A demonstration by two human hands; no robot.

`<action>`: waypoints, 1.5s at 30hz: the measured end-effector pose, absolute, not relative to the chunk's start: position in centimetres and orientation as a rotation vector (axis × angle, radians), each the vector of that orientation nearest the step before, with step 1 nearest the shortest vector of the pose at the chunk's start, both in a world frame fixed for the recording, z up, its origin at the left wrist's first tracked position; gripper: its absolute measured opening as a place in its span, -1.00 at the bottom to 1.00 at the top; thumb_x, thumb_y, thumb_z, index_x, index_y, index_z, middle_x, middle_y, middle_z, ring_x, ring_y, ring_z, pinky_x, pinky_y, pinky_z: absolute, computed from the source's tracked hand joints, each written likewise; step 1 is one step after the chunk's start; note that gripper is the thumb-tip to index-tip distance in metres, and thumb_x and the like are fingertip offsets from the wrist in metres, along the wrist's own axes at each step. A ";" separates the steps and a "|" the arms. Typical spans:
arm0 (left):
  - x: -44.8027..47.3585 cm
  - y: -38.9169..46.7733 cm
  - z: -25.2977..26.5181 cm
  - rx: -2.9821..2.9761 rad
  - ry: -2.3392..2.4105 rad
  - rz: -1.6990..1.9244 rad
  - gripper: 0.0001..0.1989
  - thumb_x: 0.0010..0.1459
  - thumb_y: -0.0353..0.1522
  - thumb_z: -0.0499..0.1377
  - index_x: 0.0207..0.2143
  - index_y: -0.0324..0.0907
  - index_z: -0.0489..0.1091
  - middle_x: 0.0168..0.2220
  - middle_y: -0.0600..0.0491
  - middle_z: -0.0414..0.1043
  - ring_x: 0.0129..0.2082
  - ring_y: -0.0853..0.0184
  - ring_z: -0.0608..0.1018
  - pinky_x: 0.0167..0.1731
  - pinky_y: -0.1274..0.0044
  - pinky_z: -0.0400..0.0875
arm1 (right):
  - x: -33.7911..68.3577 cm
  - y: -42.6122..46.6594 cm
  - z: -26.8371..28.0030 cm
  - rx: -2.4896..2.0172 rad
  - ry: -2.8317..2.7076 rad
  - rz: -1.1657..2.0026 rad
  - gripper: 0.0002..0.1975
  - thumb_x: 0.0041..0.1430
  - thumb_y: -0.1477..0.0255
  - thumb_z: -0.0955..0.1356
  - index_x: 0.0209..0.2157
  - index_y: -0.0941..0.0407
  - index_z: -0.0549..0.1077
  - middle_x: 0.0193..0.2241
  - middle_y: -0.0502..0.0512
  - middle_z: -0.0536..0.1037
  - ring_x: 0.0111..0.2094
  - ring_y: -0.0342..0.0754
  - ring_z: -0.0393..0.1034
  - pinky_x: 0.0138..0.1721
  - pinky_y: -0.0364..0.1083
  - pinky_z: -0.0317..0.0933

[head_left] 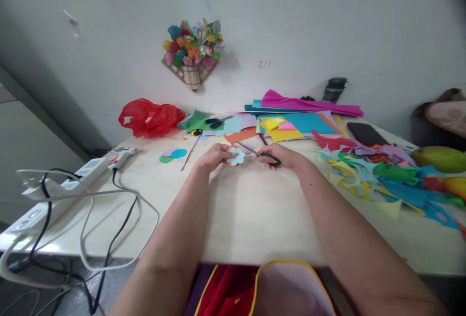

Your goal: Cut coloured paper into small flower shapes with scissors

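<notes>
My left hand (216, 156) pinches a paper flower (237, 157), light blue with an orange layer showing at its edge. In my right hand (282, 155) is a pair of scissors (269, 157), my fingers in the dark handles and the blades pointing left toward the flower. The blade tips are close to the flower's upper right edge; whether they touch it I cannot tell. A lilac paper piece (248, 149) lies just behind, between the hands. Left of my left hand are paper circles in blue (179, 153), lilac and green.
Paper scraps (364, 170) are heaped at the right, near a phone (367, 134) and a green mango-like fruit (439, 159). Coloured sheets (313, 123), other scissors (218, 122) and a red plastic bag (149, 117) lie along the back. A power strip (87, 170) with cables occupies the left.
</notes>
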State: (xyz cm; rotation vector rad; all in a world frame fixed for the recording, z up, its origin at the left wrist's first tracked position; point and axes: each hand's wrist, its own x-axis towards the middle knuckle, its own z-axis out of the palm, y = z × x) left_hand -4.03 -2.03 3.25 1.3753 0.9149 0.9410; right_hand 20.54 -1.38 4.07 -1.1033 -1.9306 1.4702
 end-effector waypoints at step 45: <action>-1.0 -2.1 2.7 1.594 1.006 0.812 -0.66 -0.27 -0.20 0.46 -0.56 -0.29 0.51 -0.57 -0.04 0.52 -0.57 0.36 0.49 -0.49 0.55 0.35 | 17.8 -1.6 4.0 -1.035 -1.761 1.233 -0.78 -0.28 0.38 0.51 -0.61 0.17 0.45 -0.63 -0.07 0.44 -0.54 -0.18 0.25 -0.47 -0.16 0.11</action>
